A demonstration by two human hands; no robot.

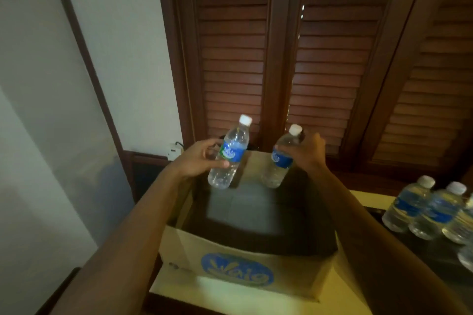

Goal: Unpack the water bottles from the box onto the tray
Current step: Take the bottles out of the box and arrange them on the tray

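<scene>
Your left hand point(197, 158) is closed around the label band of one water bottle point(229, 153), which is tilted with its cap pointing up and away from you. Your right hand point(305, 152) grips a second water bottle point(280, 158) at the shoulder, just below the cap. Both bottles are held above the far side of the open cardboard box point(245, 271), clear of its walls.

Handling notes:
- The bottles appear full and sealed, so expect moderate weight in each hand.
- The clear plastic walls are thin and will likely flex under a hard squeeze. Grip firmly, not tightly.
- The label band gives the best purchase; bare plastic may be slippery.
- A grip at the shoulder lets the body swing. Judge the lower end before you set it down.

Destination: a group of bottles point(425, 209) already stands upright to your right, well apart from the box. Place the two you hold beside them.

Limits of the view:
- The tray itself cannot be made out. The surface under the standing bottles is dark and cut off at the right edge.
- The number of bottles standing there cannot be counted, because the frame crops the group.
- The box floor appears bare, but the near inner wall and corners are in shadow. Check them before you treat the box as finished.
- The desk point(179, 289) under the box shows only as a pale strip.
</scene>
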